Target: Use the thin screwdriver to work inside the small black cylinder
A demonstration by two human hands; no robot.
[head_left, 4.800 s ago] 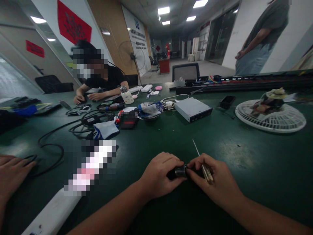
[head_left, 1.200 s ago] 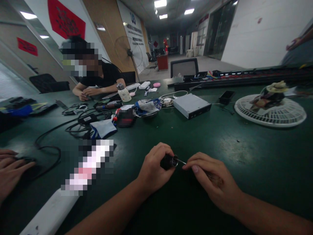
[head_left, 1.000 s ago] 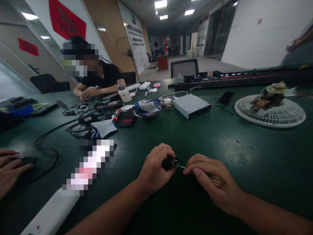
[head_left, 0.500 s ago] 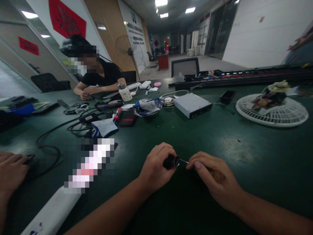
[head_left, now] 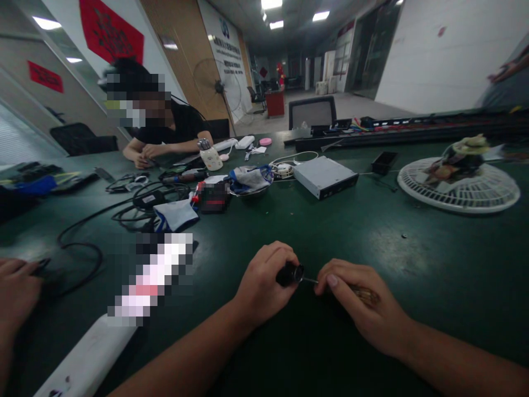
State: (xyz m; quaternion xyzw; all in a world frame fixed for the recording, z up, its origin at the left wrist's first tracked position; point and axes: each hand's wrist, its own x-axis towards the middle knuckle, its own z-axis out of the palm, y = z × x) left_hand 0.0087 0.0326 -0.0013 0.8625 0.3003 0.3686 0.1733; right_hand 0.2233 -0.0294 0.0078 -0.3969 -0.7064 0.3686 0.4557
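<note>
Head view: level screwdriver (head_left: pixel 366 295) points left at black cylinder (head_left: pixel 289 274)

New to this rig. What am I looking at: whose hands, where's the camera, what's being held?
There's no machine here. A person is working with two bare hands, filmed by one camera worn on their head and looking forward and down, so both forearms come in from the bottom edge. The left hand grips a small dark cylinder. The right hand holds a screwdriver, its thin shaft meeting the cylinder's open end. Below them is a dark green workbench. Further off lie black cables, a flat metal drive box and a round white fan guard. Another person sits across the bench, and the hand at the far left edge belongs to someone else too.
</note>
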